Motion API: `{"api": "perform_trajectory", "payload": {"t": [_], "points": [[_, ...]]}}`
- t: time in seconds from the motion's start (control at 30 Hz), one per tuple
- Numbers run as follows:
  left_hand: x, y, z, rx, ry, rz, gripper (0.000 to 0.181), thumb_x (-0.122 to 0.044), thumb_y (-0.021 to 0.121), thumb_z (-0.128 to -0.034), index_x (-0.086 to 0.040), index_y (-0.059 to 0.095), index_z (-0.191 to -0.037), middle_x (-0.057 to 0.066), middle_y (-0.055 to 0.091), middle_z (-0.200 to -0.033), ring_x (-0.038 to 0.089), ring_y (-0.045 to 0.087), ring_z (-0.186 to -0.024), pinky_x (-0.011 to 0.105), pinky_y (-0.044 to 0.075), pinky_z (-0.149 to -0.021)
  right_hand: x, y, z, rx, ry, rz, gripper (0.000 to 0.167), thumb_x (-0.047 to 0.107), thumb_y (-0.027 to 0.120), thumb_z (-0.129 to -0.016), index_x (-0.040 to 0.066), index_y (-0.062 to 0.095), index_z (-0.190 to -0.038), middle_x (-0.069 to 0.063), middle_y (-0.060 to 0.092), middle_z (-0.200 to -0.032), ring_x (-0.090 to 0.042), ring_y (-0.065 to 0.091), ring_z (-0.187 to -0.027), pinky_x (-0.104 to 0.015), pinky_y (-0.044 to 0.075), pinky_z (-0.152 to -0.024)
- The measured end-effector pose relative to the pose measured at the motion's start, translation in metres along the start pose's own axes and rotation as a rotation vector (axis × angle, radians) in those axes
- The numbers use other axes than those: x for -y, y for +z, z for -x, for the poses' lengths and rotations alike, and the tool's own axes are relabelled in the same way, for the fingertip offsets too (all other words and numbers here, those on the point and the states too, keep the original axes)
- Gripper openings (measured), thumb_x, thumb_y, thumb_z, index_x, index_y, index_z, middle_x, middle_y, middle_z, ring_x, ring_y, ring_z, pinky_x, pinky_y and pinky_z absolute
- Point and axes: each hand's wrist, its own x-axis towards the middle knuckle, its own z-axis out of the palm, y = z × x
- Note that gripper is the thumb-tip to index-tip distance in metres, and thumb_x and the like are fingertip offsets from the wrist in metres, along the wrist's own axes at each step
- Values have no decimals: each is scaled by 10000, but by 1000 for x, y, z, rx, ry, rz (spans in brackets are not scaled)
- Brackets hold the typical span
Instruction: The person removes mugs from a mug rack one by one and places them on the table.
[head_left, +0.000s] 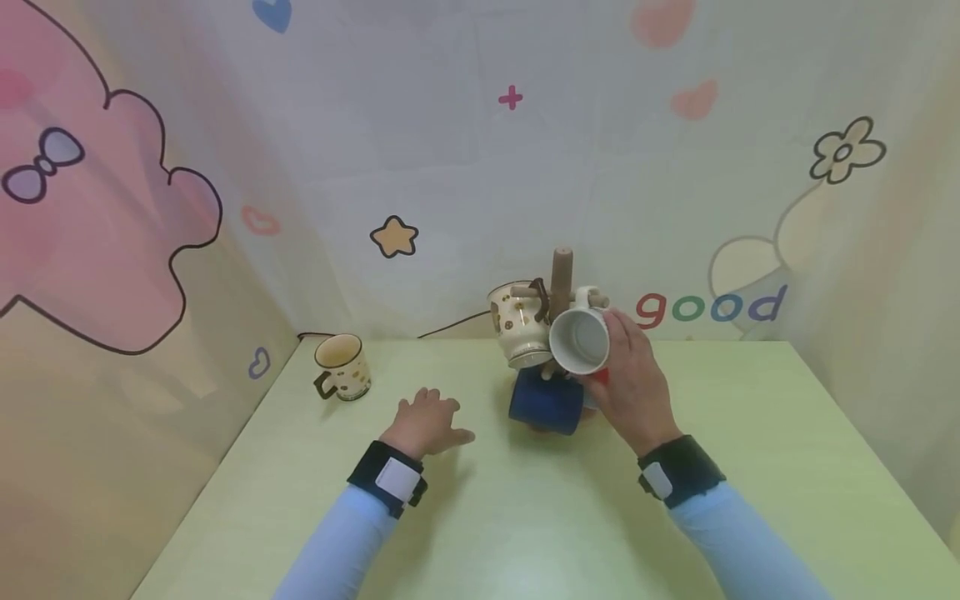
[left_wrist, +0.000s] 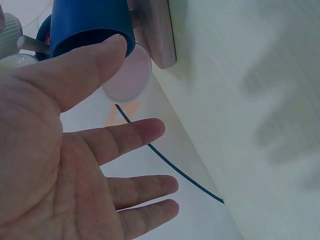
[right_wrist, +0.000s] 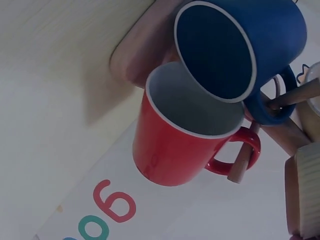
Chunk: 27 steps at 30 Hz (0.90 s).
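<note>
My right hand (head_left: 636,387) grips a white mug (head_left: 580,340) by its side at the upper right of a wooden mug rack (head_left: 562,279); its mouth faces the camera and its handle is up by a peg. A spotted cream mug (head_left: 520,325) hangs at the rack's left. Lower down hang a blue mug (head_left: 546,402) and a red mug (right_wrist: 175,145), each with its handle round a peg in the right wrist view. My left hand (head_left: 426,423) is above the table left of the rack, fingers spread, holding nothing; the left wrist view shows its palm (left_wrist: 75,165).
Another spotted cream mug (head_left: 342,367) stands upright at the table's back left, its dark handle towards the front left. A dark cord (head_left: 453,323) runs along the curtain behind the rack. The printed curtain (head_left: 420,108) closes off the table's back edge.
</note>
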Motion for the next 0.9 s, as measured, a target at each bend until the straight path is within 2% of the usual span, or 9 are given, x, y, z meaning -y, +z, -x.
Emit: {"api": "perform_trajectory", "payload": {"t": [0.27,0.6,0.73,0.9], "points": [[-7,4,-2,-8,27,6,548,-448,708,-886,-64,645,-1271,214,558,-1296,419,433,-1290,657,318,-1034,1,-13,8,-40,22,-10,1010,87,946,-632,-31,334,-1427,-254,414,-1397,-406,441,-1255,-573,445,-974],[-9,14,5,-22,45,42,551,-451,696,-897,-66,638,-1287,230,539,-1344,430,418,-1311,663,309,-1041,6,-28,26,-106,158,-32,1014,57,948,-620,-17,347,-1434,-262,449,-1364,-416,477,-1200,-609,469,-923],[-8,16,9,-26,48,64,548,-447,697,-895,-59,641,-1277,235,545,-1333,426,441,-1289,647,355,-1012,10,-34,33,-91,234,-83,1001,77,947,-632,0,361,-1439,-233,468,-1360,-389,480,-1216,-612,453,-947],[-8,20,12,-33,59,78,533,-426,708,-891,-41,651,-1254,229,565,-1289,419,490,-1232,613,423,-951,13,-44,48,-72,388,-194,949,99,929,-670,11,381,-1440,-214,486,-1346,-378,499,-1182,-627,452,-924]]}}
